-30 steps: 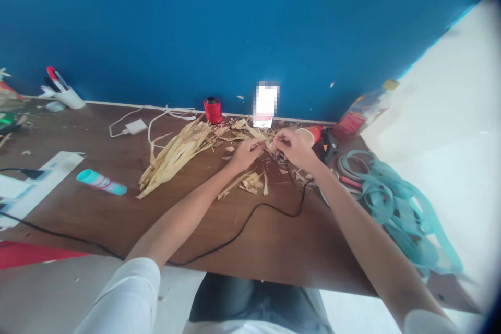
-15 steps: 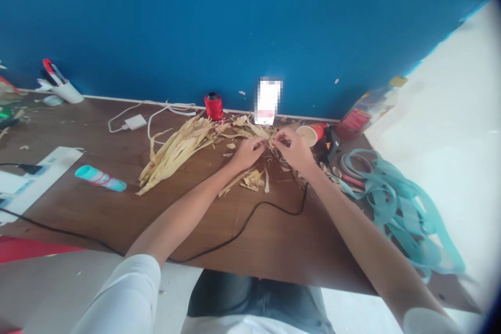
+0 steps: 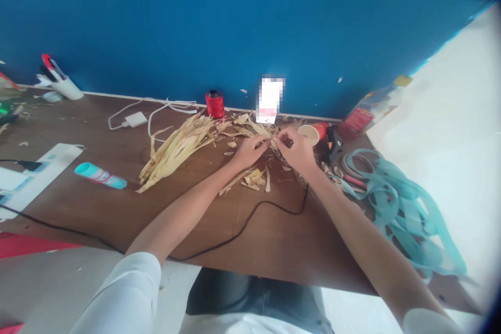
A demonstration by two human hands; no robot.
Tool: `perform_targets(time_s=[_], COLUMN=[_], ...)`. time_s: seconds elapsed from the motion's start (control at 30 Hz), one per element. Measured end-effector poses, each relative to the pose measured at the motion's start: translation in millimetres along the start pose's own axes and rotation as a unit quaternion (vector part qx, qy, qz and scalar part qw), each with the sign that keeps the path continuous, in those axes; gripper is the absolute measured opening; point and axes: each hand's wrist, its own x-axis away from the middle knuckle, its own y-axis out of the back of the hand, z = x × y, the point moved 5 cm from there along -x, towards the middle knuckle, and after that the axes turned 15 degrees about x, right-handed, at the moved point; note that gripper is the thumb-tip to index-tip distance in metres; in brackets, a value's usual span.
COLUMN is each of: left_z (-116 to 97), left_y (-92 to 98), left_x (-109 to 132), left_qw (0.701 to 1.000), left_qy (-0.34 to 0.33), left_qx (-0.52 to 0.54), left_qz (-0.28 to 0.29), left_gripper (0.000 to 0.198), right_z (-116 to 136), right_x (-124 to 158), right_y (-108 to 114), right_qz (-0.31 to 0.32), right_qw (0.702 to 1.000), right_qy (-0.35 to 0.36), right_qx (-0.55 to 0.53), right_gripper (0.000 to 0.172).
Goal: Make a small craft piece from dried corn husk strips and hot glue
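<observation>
Above the scattered scraps at the back of the table, my left hand and my right hand come close together. Both are closed in a pinch, fingertips almost meeting. Whatever lies between them is too small to make out against the dry husk pieces behind. A bundle of dry corn husks lies to the left of my left hand. Small torn husk pieces rest just below my hands. Beside my right hand a paper cup lies on its side, its mouth facing me.
A red thread spool and a lit phone stand by the blue wall. Teal ribbon is heaped at right, near a plastic bottle. A black cable crosses the table. At left are a blue tube and a power strip.
The view has shifted very slightly. My right fingertips sit a little farther from my left ones; otherwise both hands keep nearly the same pose.
</observation>
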Motion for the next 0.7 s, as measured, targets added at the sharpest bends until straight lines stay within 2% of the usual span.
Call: perform_targets(time_s=[0.2,0.5,0.7], left_z=[-0.6,-2.9,-4.7], left_y=[-0.3,-1.4,0.5], left_x=[0.1,0.6,1.6], left_qw=[1.000,0.999,1.000], left_qy=[0.004,-0.019,-0.019], left_qx=[-0.006,-0.027,-0.021], left_qz=[0.001,0.008,-0.012], left_gripper=[0.032,0.036,0.034], right_z=[1.7,3.9,6.5], right_x=[2.7,4.7,3.2], right_y=[-1.0,-1.1,-0.1], right_qz=[-0.009,-0.013,0.001], right_qw=[0.999,0.999,1.000], right_qy=[0.003,-0.003,0.016], right_qx=[0.046,0.046,0.027], right_gripper=[0.013,0.016,0.015])
